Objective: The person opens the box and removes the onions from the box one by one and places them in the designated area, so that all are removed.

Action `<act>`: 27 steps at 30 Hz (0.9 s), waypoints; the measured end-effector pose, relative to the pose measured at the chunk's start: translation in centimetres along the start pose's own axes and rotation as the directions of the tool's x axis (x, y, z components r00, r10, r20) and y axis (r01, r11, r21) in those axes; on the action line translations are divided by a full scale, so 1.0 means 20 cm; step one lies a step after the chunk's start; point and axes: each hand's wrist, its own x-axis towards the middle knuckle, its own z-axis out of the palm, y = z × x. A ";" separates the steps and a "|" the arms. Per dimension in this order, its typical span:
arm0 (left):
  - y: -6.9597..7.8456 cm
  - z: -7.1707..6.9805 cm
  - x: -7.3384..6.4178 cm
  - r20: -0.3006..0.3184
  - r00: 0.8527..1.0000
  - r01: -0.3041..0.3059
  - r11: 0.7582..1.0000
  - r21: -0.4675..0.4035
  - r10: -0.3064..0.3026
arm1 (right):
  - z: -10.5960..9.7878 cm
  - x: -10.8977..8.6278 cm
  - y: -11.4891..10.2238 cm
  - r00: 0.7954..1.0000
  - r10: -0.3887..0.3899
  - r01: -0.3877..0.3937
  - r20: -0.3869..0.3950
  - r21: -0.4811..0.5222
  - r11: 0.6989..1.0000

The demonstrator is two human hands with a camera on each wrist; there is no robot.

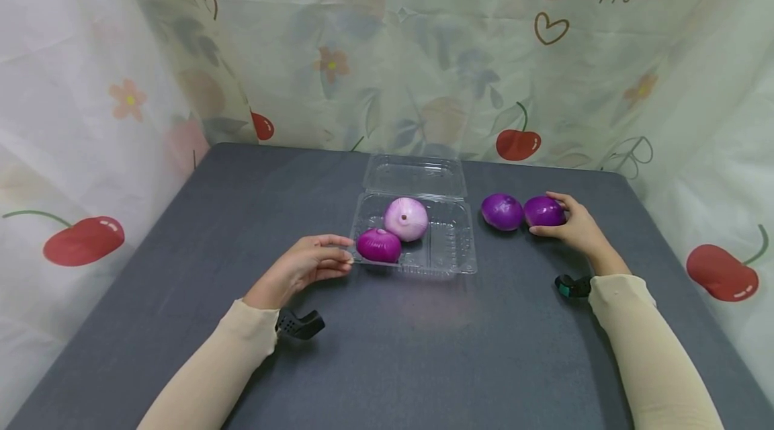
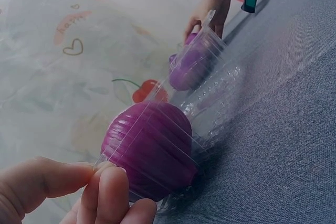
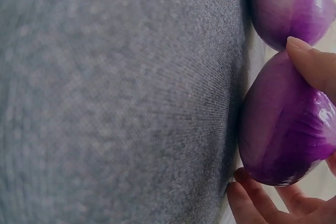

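A clear plastic clamshell box (image 1: 450, 242) stands mid-table with its lid (image 1: 414, 176) folded back. Inside its left half sit a pale purple onion (image 1: 406, 219) and, in front of it, a darker red-purple onion (image 1: 378, 246). My left hand (image 1: 311, 263) pinches the box's left rim between thumb and fingers, close beside the darker onion (image 2: 149, 145). Right of the box, two deep purple onions lie side by side on the table. My right hand (image 1: 574, 225) grips the right one (image 1: 545, 211), thumb and fingers on opposite sides; the other (image 1: 501, 212) lies against it.
A dark grey cloth covers the table (image 1: 338, 363). Behind and beside it hangs a pale printed curtain (image 1: 417, 47) with cherries and hearts. Each wrist wears a small black camera mount, such as the left one (image 1: 301, 324).
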 end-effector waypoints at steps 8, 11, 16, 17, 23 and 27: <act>0.00 0.00 0.00 0.012 1.000 -0.002 1.000 -0.022 0.002 | 0.01 0.01 -0.01 1.000 0.018 -0.018 0.013 -0.009 1.000; 0.00 0.00 0.00 0.023 1.000 -0.006 1.000 -0.023 0.007 | 0.00 0.01 -0.01 1.000 0.020 -0.019 0.023 -0.016 1.000; 0.00 0.00 0.00 0.023 1.000 -0.003 1.000 -0.029 0.003 | 0.00 0.02 -0.01 0.999 0.025 -0.024 0.037 -0.019 1.000; 0.00 0.00 0.00 0.021 1.000 -0.005 1.000 -0.022 0.005 | 0.00 0.02 -0.01 0.999 0.025 -0.024 0.039 -0.017 1.000; 0.00 0.00 0.00 0.002 1.000 0.001 1.000 0.006 -0.001 | 0.00 0.01 -0.02 0.999 0.022 -0.022 0.043 -0.008 1.000; 0.00 0.00 0.00 0.003 1.000 0.004 1.000 0.002 -0.004 | -0.01 0.01 -0.01 0.998 0.027 -0.027 0.054 -0.006 1.000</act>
